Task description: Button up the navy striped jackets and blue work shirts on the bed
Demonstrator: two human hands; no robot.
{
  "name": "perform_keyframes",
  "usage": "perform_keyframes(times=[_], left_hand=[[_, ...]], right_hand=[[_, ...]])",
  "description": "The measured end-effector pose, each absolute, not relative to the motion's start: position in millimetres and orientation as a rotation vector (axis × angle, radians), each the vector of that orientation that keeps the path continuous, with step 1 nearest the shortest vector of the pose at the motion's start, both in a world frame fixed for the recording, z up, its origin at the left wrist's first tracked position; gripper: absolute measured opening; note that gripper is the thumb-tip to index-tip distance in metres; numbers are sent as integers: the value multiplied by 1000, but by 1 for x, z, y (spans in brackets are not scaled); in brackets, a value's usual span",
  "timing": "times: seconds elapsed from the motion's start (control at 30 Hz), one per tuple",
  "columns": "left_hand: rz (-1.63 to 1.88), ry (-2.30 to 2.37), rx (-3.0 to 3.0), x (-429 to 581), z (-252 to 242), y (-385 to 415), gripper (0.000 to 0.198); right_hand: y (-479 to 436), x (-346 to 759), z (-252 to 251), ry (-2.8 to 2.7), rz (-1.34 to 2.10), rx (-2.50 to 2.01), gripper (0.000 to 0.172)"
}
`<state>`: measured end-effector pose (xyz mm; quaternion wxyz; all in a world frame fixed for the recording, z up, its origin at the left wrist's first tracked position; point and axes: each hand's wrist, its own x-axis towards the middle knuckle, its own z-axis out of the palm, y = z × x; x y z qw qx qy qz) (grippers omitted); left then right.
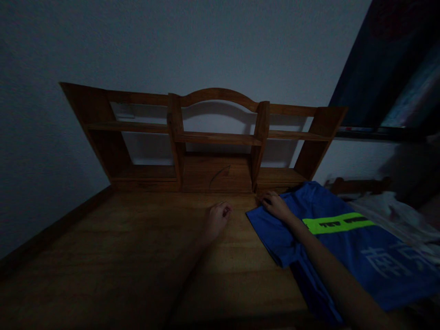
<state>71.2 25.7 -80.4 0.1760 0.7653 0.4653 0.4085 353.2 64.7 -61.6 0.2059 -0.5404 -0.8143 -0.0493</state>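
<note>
A blue T-shirt (330, 250) with a bright green-yellow stripe and pale printed characters lies across the right part of the wooden desk. Its sleeve points left. My right hand (275, 205) rests on the sleeve near the shelf base, with its fingers lightly bent and apart; my forearm crosses the shirt. Left of the sleeve, my left hand (218, 217) is over the bare desk top (144, 238). Its fingers are curled in, and nothing shows in them. The picture is dim, so finger details are faint.
At the desk's back stands a wooden shelf unit (220, 137) with several compartments, against a pale wall (206, 46). To the right are crumpled white cloth or plastic (392, 206), a wooden chair back (360, 185) and a dark curtain (374, 68) by a window.
</note>
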Motion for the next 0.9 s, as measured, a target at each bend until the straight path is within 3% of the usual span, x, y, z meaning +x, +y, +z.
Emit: perform_keyframes(times=[0.9], left_hand=[[1269, 1245, 2137, 71, -92, 35, 33]], right_hand=[[63, 353, -61, -2280, -136, -1497, 25]])
